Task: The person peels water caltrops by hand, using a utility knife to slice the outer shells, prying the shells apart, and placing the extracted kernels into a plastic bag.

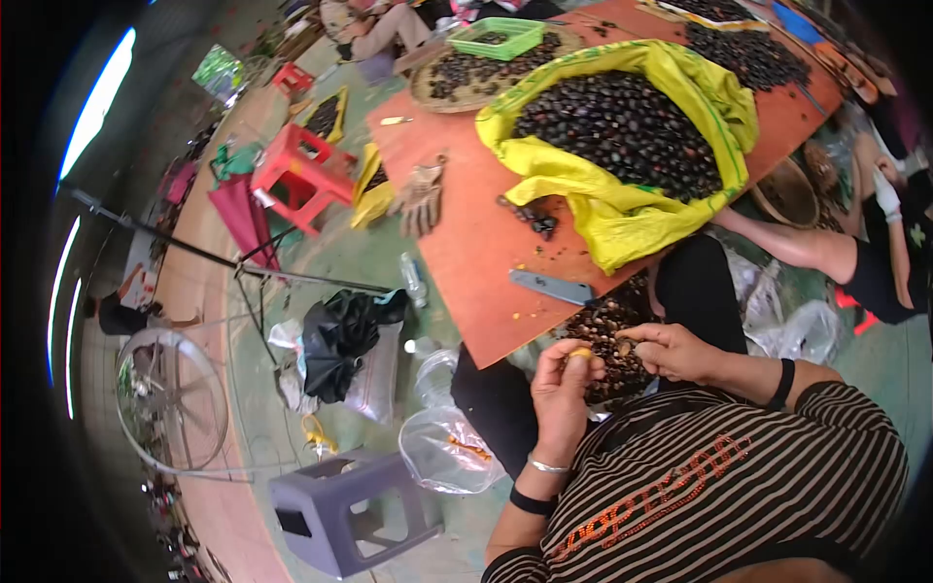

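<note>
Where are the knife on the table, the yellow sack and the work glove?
knife (552, 287), head view, middle of the blade lying flat.
yellow sack (622, 219), head view, folded front rim of the cloth.
work glove (421, 199), head view, palm, near the table's edge.
</note>
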Demonstrator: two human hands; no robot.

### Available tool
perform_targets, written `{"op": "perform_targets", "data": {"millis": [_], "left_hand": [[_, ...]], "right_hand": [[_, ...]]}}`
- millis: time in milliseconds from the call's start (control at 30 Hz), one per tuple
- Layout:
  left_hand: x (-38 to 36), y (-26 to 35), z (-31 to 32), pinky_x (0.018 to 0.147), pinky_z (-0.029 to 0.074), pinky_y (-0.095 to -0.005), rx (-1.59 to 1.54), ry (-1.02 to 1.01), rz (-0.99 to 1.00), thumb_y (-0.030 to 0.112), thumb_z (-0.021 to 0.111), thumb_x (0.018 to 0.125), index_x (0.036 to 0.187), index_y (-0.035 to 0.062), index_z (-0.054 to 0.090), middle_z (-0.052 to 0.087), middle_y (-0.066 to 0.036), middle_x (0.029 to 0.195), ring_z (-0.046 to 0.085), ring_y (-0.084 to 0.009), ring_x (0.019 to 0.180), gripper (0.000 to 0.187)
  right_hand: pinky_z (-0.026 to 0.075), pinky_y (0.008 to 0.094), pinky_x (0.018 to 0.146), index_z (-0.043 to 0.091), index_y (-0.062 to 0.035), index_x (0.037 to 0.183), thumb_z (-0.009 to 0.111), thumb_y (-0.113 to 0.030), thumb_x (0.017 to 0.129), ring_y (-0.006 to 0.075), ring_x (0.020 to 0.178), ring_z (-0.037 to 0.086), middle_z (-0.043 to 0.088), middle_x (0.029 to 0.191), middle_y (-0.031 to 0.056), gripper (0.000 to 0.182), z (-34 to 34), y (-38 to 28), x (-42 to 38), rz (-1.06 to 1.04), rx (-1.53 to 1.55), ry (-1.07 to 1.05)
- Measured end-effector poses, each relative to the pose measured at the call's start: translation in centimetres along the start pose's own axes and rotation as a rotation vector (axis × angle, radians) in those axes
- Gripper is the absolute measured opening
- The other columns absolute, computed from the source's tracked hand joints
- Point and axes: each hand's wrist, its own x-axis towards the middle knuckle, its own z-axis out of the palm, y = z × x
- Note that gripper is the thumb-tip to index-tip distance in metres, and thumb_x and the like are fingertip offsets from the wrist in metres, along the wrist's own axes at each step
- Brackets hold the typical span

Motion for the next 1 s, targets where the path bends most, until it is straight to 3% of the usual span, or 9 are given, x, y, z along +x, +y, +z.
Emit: {"op": "perform_targets", "data": {"millis": [67, 167, 200, 233, 333, 500, 667, 900, 1000], "left_hand": [[0.3, 0.5, -0.3, 0.071, 0.05, -0.0267, -0.145, -0.021, -0.086, 0.004, 0.049, 0.092, 0.108, 0.0042, 0.052, 0.058, -0.009, 0.103, 0.058, -0.0164, 0.083, 0.016], [1.3, 2.1, 0.4, 0.06, 0.043, -0.0208, -0.246, 0.065, -0.188, 0.021, 0.051, 0.094, 0.105, 0.0068, 0.052, 0.057, -0.008, 0.094, 0.053, -0.0146, 0.072, 0.018], [2.2, 2.2, -0.6, 0.056, 0.04, -0.02, -0.206, 0.046, -0.204, 0.025, 0.051, 0.093, 0.103, 0.008, 0.053, 0.055, -0.006, 0.089, 0.05, -0.0136, 0.069, 0.019], [3.3, 2.5, -1.3, 0.052, 0.036, -0.0191, -0.167, 0.028, -0.221, 0.028, 0.051, 0.093, 0.1, 0.0091, 0.053, 0.054, -0.004, 0.083, 0.047, -0.0126, 0.065, 0.02], [7.4, 4.3, -2.8, 0.043, 0.03, -0.017, 0.093, 0.044, -0.221, 0.021, 0.051, 0.094, 0.103, 0.0086, 0.053, 0.051, -0.001, 0.077, 0.042, -0.0067, 0.056, 0.016], [16.9, 6.3, -4.5, 0.046, 0.036, -0.0178, 0.423, 0.053, -0.109, 0.01, 0.049, 0.092, 0.115, 0.0048, 0.052, 0.054, -0.004, 0.087, 0.048, -0.0073, 0.061, 0.024], [25.4, 5.4, -6.8, 0.075, 0.047, -0.0317, 1.295, 0.029, 0.366, -0.002, 0.05, 0.082, 0.117, 0.0018, 0.053, 0.054, -0.016, 0.109, 0.057, -0.0219, 0.086, 0.036], [30.5, 3.3, -7.5, 0.086, 0.044, -0.0394, 1.32, -0.136, 0.581, -0.006, 0.048, 0.075, 0.114, 0.0038, 0.055, 0.052, -0.02, 0.113, 0.051, -0.0338, 0.101, 0.04], [31.7, 2.8, -7.8, 0.086, 0.045, -0.0364, 1.37, -0.202, 0.669, -0.01, 0.044, 0.071, 0.117, 0.005, 0.054, 0.052, -0.018, 0.115, 0.053, -0.0316, 0.1, 0.05]], "right_hand": [[0.046, 0.0256, 0.055, 0.046, -0.0062, 0.131, 0.049, -0.015, 0.092, 0.0112, 0.055, 0.055, 0.059, 0.073, 0.0042, 0.04, -0.8, 1.4, 0.3, -0.193, -0.343, -0.034], [0.049, 0.0309, 0.066, 0.046, -0.0054, 0.13, 0.053, -0.017, 0.09, 0.0213, 0.069, 0.064, 0.064, 0.079, 0.0124, 0.042, -2.0, -0.7, -0.3, -0.118, -0.815, -0.066], [0.049, 0.0378, 0.069, 0.05, -0.0094, 0.127, 0.057, -0.025, 0.087, 0.0316, 0.078, 0.064, 0.064, 0.081, 0.0175, 0.043, -3.2, 1.8, 0.7, -0.401, -0.851, -0.022], [0.048, 0.0416, 0.069, 0.059, -0.0089, 0.113, 0.058, -0.027, 0.086, 0.0352, 0.078, 0.062, 0.065, 0.081, 0.0165, 0.033, -3.1, 1.0, 0.9, -0.405, -0.863, -0.006], [0.047, 0.0431, 0.064, 0.061, -0.007, 0.096, 0.06, -0.029, 0.084, 0.0362, 0.072, 0.062, 0.063, 0.075, 0.0165, 0.025, -3.0, -3.5, 1.1, -0.323, -1.018, -0.024], [0.045, 0.0456, 0.056, 0.056, -0.0066, 0.082, 0.063, -0.03, 0.08, 0.0382, 0.063, 0.059, 0.057, 0.064, 0.0173, 0.024, -3.8, -8.5, 7.1, -0.609, -1.112, 0.018], [0.045, 0.047, 0.063, 0.055, -0.0051, 0.09, 0.059, -0.024, 0.082, 0.0385, 0.072, 0.06, 0.06, 0.072, 0.0188, 0.021, -4.4, -11.4, 17.2, -0.463, -1.257, 0.004], [0.044, 0.0468, 0.079, 0.047, -0.0005, 0.112, 0.054, -0.022, 0.085, 0.04, 0.091, 0.058, 0.061, 0.093, 0.0226, 0.035, -7.4, -13.6, 22.3, -0.233, -1.19, 0.232], [0.045, 0.0456, 0.081, 0.048, 0.0005, 0.112, 0.056, -0.02, 0.084, 0.0392, 0.093, 0.058, 0.062, 0.095, 0.0221, 0.036, -8.7, -12.2, 24.0, -0.364, -1.08, 0.298]]}}
